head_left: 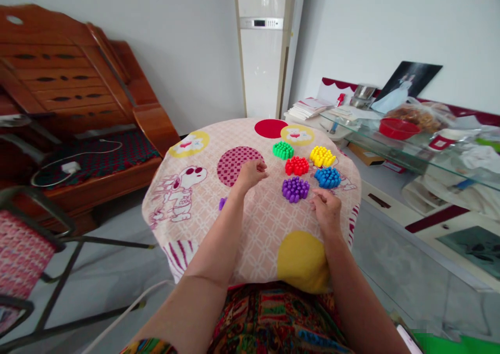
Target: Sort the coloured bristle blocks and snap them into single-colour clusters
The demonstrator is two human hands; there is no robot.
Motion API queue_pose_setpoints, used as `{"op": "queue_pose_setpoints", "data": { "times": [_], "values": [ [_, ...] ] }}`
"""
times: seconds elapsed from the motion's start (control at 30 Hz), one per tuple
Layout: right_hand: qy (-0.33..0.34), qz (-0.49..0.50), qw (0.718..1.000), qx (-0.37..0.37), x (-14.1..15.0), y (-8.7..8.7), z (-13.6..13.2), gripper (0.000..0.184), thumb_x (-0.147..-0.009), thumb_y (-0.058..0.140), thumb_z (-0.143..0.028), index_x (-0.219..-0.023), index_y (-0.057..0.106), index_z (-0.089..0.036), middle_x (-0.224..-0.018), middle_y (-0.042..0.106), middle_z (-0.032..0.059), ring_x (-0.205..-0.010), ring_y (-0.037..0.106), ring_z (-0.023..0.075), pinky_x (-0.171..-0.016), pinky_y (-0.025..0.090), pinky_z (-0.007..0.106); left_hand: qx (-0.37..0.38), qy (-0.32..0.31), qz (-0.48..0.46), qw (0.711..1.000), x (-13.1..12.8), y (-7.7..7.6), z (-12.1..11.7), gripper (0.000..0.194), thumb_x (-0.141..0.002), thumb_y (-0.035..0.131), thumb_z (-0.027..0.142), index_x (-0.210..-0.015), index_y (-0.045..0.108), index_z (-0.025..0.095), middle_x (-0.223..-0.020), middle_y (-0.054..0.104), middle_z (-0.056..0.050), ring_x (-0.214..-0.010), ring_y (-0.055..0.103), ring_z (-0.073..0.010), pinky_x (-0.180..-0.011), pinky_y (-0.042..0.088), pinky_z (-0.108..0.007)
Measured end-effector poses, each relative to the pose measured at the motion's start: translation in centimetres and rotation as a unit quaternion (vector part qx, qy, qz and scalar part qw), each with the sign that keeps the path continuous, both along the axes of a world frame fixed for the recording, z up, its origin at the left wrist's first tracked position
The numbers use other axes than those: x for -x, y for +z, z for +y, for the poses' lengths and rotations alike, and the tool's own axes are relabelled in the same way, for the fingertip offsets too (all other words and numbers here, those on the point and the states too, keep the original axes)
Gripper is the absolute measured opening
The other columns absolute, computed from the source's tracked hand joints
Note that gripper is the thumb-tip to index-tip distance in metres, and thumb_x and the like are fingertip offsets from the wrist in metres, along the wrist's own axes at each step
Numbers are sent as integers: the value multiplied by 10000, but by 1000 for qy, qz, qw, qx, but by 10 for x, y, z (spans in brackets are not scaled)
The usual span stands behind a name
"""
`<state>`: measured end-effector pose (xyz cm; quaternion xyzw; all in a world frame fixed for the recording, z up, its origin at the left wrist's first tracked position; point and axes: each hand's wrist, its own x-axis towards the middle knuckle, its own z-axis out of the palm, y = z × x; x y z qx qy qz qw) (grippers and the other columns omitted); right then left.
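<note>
My left hand (251,175) is above the middle of the cloth-covered table, fingers curled into a pinch; what they hold, if anything, is hidden. My right hand (327,208) is beside the purple cluster (296,189), its fingertips closed together just right of it; nothing can be made out between them. The cluster consists of many small round-topped plastic pieces standing close together. Similar clusters are red (297,165), green (283,150), yellow (322,156) and blue (327,177). A separate purple piece (222,203) shows at the left edge of my left forearm, which partly hides it.
The round table has a patterned cloth (258,244) with a dog figure and colored circles. To the right stands a glass shelf (359,125) with a red bowl (398,128). A wooden bench (78,93) and a metal-framed chair (27,255) are on the left.
</note>
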<state>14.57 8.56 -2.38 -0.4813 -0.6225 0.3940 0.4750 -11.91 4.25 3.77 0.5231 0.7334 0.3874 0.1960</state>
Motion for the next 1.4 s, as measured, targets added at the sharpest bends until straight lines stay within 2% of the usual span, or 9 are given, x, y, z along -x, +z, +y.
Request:
{"op": "queue_pose_setpoints", "data": {
  "times": [0.1,0.2,0.37,0.5,0.63,0.83,1.03,1.27,1.4],
  "values": [
    [-1,0,1000,-1,-1,0,0,390,-694,576,-357,-966,735,-128,-624,677,33,-472,565,153,-475,438,257,23,16,85,996,33,14,-46,172,-719,693,160,-891,698,158,-830,728,-23,-771,661,-154,-715,495,-253],
    [1,0,1000,0,-1,1,0,392,-693,580,-359,-969,729,-122,-618,670,32,-463,562,153,-459,428,254,94,59,147,983,55,21,-89,171,-714,716,202,-881,706,168,-810,726,-34,-748,650,-162,-693,472,-259],
    [8,2,1000,-7,0,0,0,378,-691,573,-343,-958,724,-124,-629,672,29,-461,561,148,-461,438,254,230,48,143,962,63,13,-122,133,-731,730,287,-770,688,167,-641,680,-25,-604,611,-157,-593,432,-262],
    [5,0,1000,-12,1,1,0,360,-690,567,-340,-936,729,-133,-618,670,25,-472,569,151,-471,448,254,201,-6,104,974,55,6,-116,44,-705,708,207,-720,674,185,-616,677,-1,-579,606,-140,-564,424,-241],
    [4,3,1000,-4,2,0,1,378,-684,563,-342,-949,728,-129,-624,672,28,-476,578,157,-476,460,261,97,-37,86,991,32,13,-98,46,-719,669,166,-764,678,172,-636,686,-2,-589,611,-129,-559,419,-218],
    [4,0,1000,-7,2,-3,3,371,-691,538,-313,-956,726,-134,-603,655,13,-462,562,152,-484,458,266,-70,-122,65,988,-52,25,-61,51,-755,674,162,-805,664,157,-707,698,-3,-632,614,-109,-612,430,-209],
    [15,-10,999,-34,-1,-6,5,385,-720,525,-308,-996,735,-141,-626,664,18,-498,566,161,-507,455,274,-111,-134,143,974,-119,12,-30,41,-775,659,139,-802,638,162,-775,675,-16,-711,601,-137,-685,446,-247],
    [20,-15,999,-33,0,-2,3,373,-740,530,-342,-979,743,-152,-715,704,48,-527,578,165,-531,467,283,-59,-103,197,973,-136,-10,-19,114,-839,619,195,-949,642,176,-992,671,-101,-890,625,-209,-739,468,-291],
    [19,-15,999,-26,1,1,1,365,-722,525,-336,-958,742,-161,-637,670,25,-505,564,162,-531,463,281,-116,-64,142,981,-118,-9,-25,139,-858,625,295,-936,642,182,-933,672,-68,-829,610,-172,-744,459,-267]
  ]
}}
